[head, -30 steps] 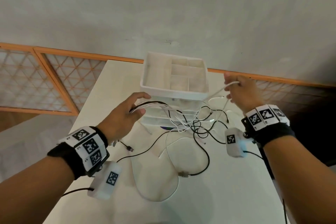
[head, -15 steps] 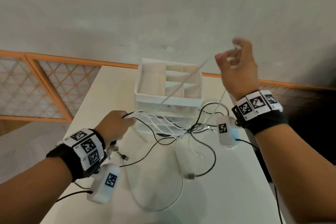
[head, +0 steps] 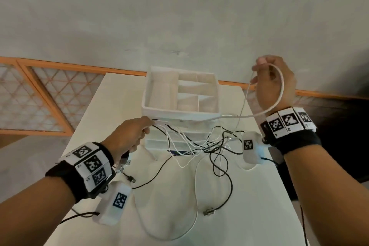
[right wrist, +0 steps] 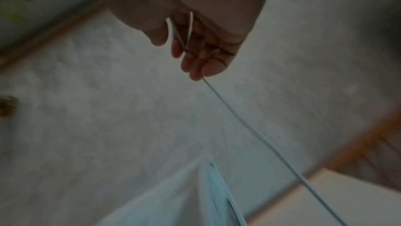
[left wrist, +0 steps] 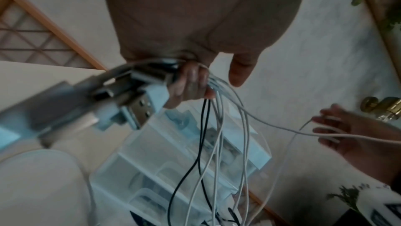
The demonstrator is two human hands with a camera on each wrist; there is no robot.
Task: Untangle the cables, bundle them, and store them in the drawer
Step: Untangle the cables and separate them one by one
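Observation:
A tangle of white and black cables (head: pixel 207 144) lies on the white table (head: pixel 111 102) in front of a white drawer unit (head: pixel 180 124). My left hand (head: pixel 129 136) grips a bunch of cable ends (left wrist: pixel 212 92) near the unit's left side; USB plugs (left wrist: pixel 139 109) stick out behind my fingers. My right hand (head: pixel 273 84) is raised to the right of the unit and holds a loop of white cable (head: pixel 279 94), which runs back across to the left hand. In the right wrist view the white cable (right wrist: pixel 249 126) passes between my fingers (right wrist: pixel 195 61).
The drawer unit carries an open divided tray (head: pixel 180 91) on top. Loose cable loops and a metal plug (head: pixel 208 210) lie on the near table. An orange lattice railing (head: pixel 40 96) runs behind the table. The table's right edge is close to my right forearm.
My right hand went up high with the white cable, then came down and right, and the cable now loops over it. My left hand has closed and stayed by the unit.

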